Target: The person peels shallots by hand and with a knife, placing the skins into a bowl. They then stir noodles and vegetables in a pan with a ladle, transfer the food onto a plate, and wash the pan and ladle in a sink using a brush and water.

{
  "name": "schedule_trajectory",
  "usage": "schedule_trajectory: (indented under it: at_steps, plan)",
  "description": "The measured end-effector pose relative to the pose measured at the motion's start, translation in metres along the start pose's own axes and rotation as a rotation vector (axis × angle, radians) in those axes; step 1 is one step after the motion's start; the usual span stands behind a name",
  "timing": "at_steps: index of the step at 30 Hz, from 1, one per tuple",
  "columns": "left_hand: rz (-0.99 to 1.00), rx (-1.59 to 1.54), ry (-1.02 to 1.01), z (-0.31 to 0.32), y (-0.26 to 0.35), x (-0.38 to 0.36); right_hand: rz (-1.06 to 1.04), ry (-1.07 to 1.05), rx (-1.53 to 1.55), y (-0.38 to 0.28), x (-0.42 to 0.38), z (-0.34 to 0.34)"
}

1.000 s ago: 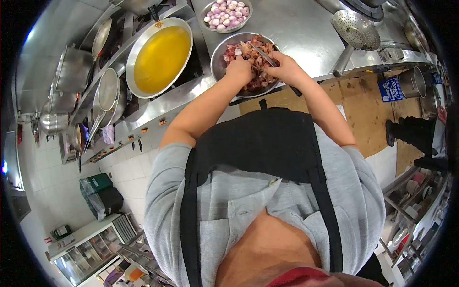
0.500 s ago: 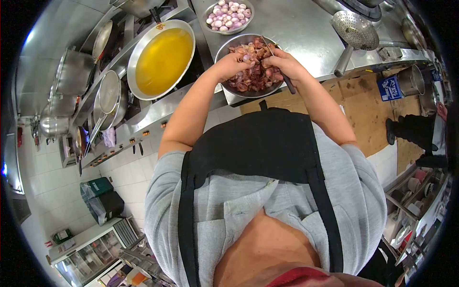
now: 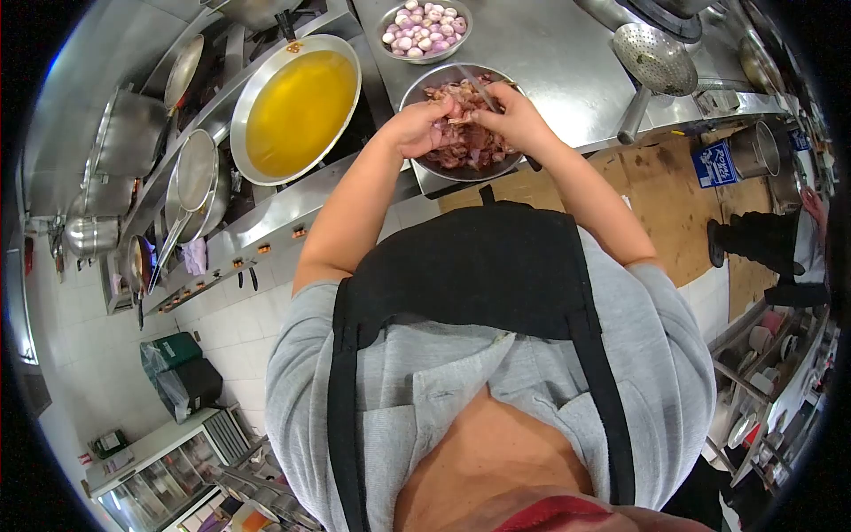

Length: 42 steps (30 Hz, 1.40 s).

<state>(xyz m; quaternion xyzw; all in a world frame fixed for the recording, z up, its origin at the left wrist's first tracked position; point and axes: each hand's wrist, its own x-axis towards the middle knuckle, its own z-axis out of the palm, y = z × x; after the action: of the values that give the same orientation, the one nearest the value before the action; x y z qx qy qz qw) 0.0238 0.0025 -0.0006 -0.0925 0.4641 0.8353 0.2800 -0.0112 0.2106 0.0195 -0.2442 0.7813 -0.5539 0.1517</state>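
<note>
A metal bowl (image 3: 415, 96) of reddish-brown shallots and skins (image 3: 470, 152) stands at the counter's front edge. Over its left side is my left hand (image 3: 420, 129), fingers closed around a small shallot (image 3: 456, 111). My right hand (image 3: 512, 120) is wrapped round a knife (image 3: 477, 87), its blade pointing up and left over the bowl and its dark handle partly hidden by the hand. The fingertips of both hands nearly meet at the shallot. Behind this bowl, a second metal bowl (image 3: 390, 50) holds peeled pale-purple shallots (image 3: 424, 28).
A wide pan of yellow oil (image 3: 300, 111) sits on the stove to the left, near smaller pans and a strainer (image 3: 197, 168). A perforated ladle (image 3: 656, 60) lies on the counter (image 3: 567, 75) at the right. Another person's dark-clothed legs (image 3: 758, 239) show at far right.
My right hand has shifted a little left and up, and the knife blade now points further left. My left hand has turned slightly, with its palm side more in view.
</note>
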Motion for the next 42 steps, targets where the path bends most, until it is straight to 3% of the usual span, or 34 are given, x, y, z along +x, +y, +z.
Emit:
schedule_trajectory:
  at_steps: [1, 3, 4, 7, 9, 11, 13, 16, 20, 22, 24, 25, 27, 28, 29, 31, 32, 33, 35, 36, 39, 42]
  plan:
    - [-0.001, -0.002, -0.002, -0.001, -0.001, 0.000, 0.002, 0.001, -0.002, 0.006, 0.002, 0.004]
    - [0.059, 0.010, -0.123, -0.001, -0.002, 0.000, -0.209, -0.032, -0.011, 0.016, 0.007, 0.014]
    - [0.059, 0.011, -0.122, -0.001, -0.002, -0.001, -0.131, -0.077, 0.016, 0.014, 0.006, 0.014]
    - [0.035, 0.132, -0.046, 0.009, 0.000, -0.003, -0.211, 0.029, -0.257, 0.018, 0.004, 0.015]
    - [0.147, 0.419, 0.101, 0.017, 0.001, -0.006, -0.225, 0.027, -0.252, 0.020, 0.006, 0.014]
    - [0.128, 0.388, 0.087, 0.010, 0.002, -0.001, -0.243, 0.020, -0.247, 0.020, 0.007, 0.013]
    - [0.112, 0.358, 0.077, 0.011, 0.004, -0.003, 0.161, -0.159, 0.155, 0.010, 0.007, 0.010]
    - [0.060, 0.229, 0.117, 0.017, 0.001, -0.008, 0.238, -0.198, 0.239, 0.002, 0.006, 0.002]
    - [0.198, 0.284, 0.120, 0.014, -0.002, -0.002, 0.160, -0.163, 0.156, 0.008, 0.006, 0.002]
    - [0.270, 0.345, 0.116, 0.011, 0.003, 0.000, 0.196, -0.164, 0.410, -0.012, -0.003, -0.006]
    - [0.162, 0.727, 0.244, 0.010, 0.012, -0.003, 0.202, -0.166, 0.481, -0.011, -0.004, -0.015]
    - [0.161, 0.727, 0.247, 0.020, 0.020, -0.009, 0.211, -0.163, 0.554, -0.009, -0.006, -0.020]
    - [-0.105, 1.898, 0.247, 0.041, 0.027, -0.019, 0.191, -0.172, 0.561, -0.005, -0.007, -0.033]
    - [0.009, 1.984, 0.357, 0.042, 0.013, -0.022, 0.205, -0.158, 0.573, 0.000, -0.007, -0.039]
    - [0.010, 1.984, 0.353, 0.044, 0.009, -0.017, 0.219, -0.146, 0.584, 0.003, -0.009, -0.043]
    - [0.239, 2.103, 0.303, 0.045, 0.007, -0.004, 0.210, -0.119, 0.604, -0.001, -0.014, -0.048]
    - [0.496, 2.027, 0.202, 0.035, 0.003, 0.006, 0.202, -0.093, 0.650, -0.001, -0.016, -0.050]
    - [0.496, 2.029, 0.201, 0.041, 0.001, 0.010, 0.192, -0.066, 0.697, -0.001, -0.018, -0.051]
    - [0.353, 1.851, -0.096, 0.060, -0.006, 0.020, 0.187, -0.052, 0.727, -0.002, -0.020, -0.051]
    - [0.355, 1.853, -0.101, 0.060, -0.014, 0.026, 0.185, -0.072, 0.724, 0.000, -0.022, -0.051]
    - [0.273, 1.858, 0.033, 0.054, -0.037, 0.042, 0.184, -0.097, 0.703, 0.000, -0.026, -0.051]
    - [0.211, 2.075, 0.149, 0.054, -0.045, 0.046, 0.193, -0.102, 0.692, 0.001, -0.032, -0.049]
